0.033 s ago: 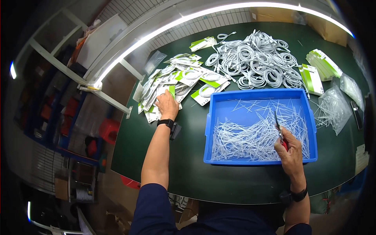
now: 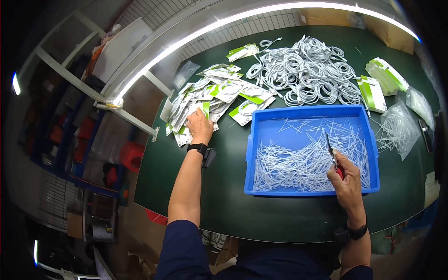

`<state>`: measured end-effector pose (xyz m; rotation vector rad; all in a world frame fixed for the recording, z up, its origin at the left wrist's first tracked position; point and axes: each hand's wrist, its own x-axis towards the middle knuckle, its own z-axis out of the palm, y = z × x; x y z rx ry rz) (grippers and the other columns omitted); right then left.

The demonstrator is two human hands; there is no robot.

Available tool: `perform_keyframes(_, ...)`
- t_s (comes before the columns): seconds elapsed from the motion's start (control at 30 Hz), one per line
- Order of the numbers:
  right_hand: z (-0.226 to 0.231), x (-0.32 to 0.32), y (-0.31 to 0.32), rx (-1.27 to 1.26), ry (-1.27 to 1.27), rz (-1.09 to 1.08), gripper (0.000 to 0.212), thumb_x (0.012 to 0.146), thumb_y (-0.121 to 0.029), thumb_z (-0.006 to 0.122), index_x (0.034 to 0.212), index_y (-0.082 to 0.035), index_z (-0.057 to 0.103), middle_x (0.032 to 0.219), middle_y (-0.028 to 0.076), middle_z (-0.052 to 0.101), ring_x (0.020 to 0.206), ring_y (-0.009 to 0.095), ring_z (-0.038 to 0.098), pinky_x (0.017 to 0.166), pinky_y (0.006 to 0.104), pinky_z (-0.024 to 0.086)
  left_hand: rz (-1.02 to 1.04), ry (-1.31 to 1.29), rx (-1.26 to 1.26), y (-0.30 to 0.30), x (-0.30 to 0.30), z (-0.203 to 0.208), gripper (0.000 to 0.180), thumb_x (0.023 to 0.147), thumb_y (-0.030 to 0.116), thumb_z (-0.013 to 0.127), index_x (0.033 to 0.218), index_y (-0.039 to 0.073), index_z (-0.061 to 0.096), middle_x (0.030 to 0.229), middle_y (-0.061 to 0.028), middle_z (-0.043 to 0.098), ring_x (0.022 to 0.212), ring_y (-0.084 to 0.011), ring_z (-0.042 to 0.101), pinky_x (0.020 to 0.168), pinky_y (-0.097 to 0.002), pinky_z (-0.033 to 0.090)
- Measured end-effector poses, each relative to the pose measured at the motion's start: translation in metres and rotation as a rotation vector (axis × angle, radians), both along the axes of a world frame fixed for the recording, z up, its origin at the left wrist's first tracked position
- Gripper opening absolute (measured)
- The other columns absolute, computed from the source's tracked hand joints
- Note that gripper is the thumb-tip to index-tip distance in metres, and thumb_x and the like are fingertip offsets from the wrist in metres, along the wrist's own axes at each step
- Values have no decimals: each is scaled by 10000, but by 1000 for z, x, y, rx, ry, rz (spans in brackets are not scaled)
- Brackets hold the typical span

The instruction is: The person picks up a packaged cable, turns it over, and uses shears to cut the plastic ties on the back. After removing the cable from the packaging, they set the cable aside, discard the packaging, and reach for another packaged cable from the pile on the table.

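Observation:
At the left of the table, my left hand (image 2: pixel 199 127) is on a heap of cables packed on white and green cards (image 2: pixel 226 89). Its bent fingers close on the lower part of one carded cable (image 2: pixel 206 108); the hand partly hides that card. My right hand (image 2: pixel 347 183) grips red-handled cutting pliers (image 2: pixel 339 171), dark jaws pointing away from me. The pliers are over a blue tray (image 2: pixel 249 154) that holds a thick layer of thin white plastic strips (image 2: pixel 294 163), which look like cable ties.
Behind the tray lies a big pile of coiled light-grey cables (image 2: pixel 303 70). Stacks of green and white cards (image 2: pixel 372 93) stand at the right, near a clear bag of white strips (image 2: pixel 400 130). A dark-handled tool (image 2: pixel 425 135) lies at the right edge. A metal frame (image 2: pixel 130 114) rises at the left.
The whole view has shifted very slightly. Both hands keep their places, the left at the carded cables and the right over the tray with the pliers.

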<state>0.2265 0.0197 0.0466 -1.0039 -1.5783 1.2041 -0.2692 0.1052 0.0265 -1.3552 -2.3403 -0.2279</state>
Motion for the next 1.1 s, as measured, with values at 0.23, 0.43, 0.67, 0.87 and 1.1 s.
perform_keyframes(0.23,-4,-10,-9,184,-195,-23,686,912,-242,744,1480,42,487,978,108,624,836,190,585,777,308,491,-343,-307,392,-45,16,42,386,990,199,611,1300,-25,555,1126,-181,685,1059,-320,651,921,-450,523)
perform_keyframes(0.43,3,-26,-29,344,-374,42,731,865,-180,758,1511,-4,466,1036,149,625,853,238,605,781,329,510,-567,-1803,464,-92,149,49,343,1076,203,490,1307,-43,552,1159,-146,702,1002,-214,706,868,-331,568)
perform_keyframes(0.67,-13,-12,-32,346,-458,-8,723,796,-150,842,1442,-20,545,1016,157,643,849,264,636,748,361,554,-733,-2102,339,-100,223,11,339,1077,199,482,1309,-41,545,1159,-149,699,977,-184,708,844,-307,581)
perform_keyframes(0.87,-27,-5,-53,296,-464,-101,700,806,-150,832,1430,6,556,1028,139,633,840,230,603,735,330,519,-704,-2117,409,-101,243,-5,350,1077,194,475,1330,-41,535,1173,-149,692,984,-177,697,856,-306,570)
perform_keyframes(1.1,-36,-10,-55,361,-561,-96,716,811,-176,839,1438,6,546,1019,152,630,847,257,612,753,348,527,-746,-1997,410,-110,262,-15,338,1081,185,467,1329,-33,537,1179,-140,684,1001,-143,665,881,-287,540)
